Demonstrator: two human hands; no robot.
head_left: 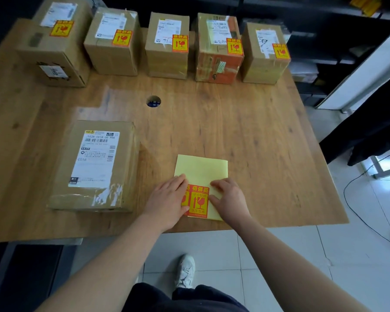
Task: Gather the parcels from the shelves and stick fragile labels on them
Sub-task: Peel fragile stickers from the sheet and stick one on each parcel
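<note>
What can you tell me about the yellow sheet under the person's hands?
The pale yellow sheet looks like sticker backing, lying flat near the front edge of the wooden table. Its far part is bare; red-and-yellow fragile labels sit at the near end. The left hand presses on its left side, the right hand touches its right.

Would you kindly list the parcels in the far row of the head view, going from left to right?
Large brown cardboard box with a barcode on its side, second brown cardboard box, middle brown cardboard box, orange-fronted cardboard box, rightmost brown cardboard box.
</note>
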